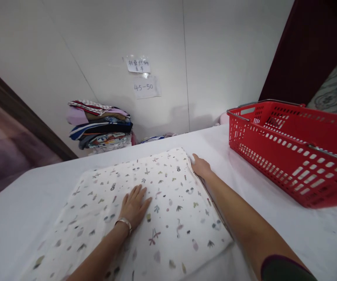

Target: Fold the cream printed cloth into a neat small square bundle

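A white cloth (168,210) printed with small plants and shapes lies folded and mostly flat across the table. My left hand (133,208), with a bracelet at the wrist, rests palm down on its middle, fingers spread. At the cloth's right edge, near the far right corner, is my right hand (201,167). Its thumb or a finger points away from the edge; the other fingers are hidden, so its hold on the cloth cannot be made out. Layers show along that right edge.
A red plastic basket (274,156) with metal handles stands on the white-covered table (215,144) at the right. Folded fabrics (101,125) are piled beyond the far edge at the left. Two paper notes (146,87) hang on the wall.
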Available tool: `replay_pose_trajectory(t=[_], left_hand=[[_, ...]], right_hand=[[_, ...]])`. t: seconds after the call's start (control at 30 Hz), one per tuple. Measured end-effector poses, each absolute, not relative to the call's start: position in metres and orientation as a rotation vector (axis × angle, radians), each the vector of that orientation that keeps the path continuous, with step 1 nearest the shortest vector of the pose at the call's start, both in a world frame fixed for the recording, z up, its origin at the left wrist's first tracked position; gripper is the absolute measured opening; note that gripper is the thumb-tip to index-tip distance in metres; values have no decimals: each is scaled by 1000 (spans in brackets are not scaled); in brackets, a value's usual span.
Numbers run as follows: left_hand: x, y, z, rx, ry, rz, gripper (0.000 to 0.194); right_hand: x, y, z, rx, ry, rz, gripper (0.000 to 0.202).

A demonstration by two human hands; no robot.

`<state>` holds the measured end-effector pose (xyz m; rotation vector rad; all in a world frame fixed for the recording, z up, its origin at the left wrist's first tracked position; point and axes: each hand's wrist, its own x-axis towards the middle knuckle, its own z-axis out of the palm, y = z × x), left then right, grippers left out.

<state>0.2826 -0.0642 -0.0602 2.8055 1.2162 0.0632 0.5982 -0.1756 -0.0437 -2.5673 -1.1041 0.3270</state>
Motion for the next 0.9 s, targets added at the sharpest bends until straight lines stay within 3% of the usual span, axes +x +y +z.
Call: replay_pose_trajectory(t=[0.53,0.73,0.9], left_hand=[[292,-49,-67,2838,1304,74,57],[293,-52,-62,2809,1325,81,55],[292,-50,-64,2812,1329,89,56]], right_hand=[[614,-138,-49,-2579,-1148,203,44],[616,-122,-47,-2593,-1170,196,25],[615,-119,-47,-2585,-1157,147,27]])
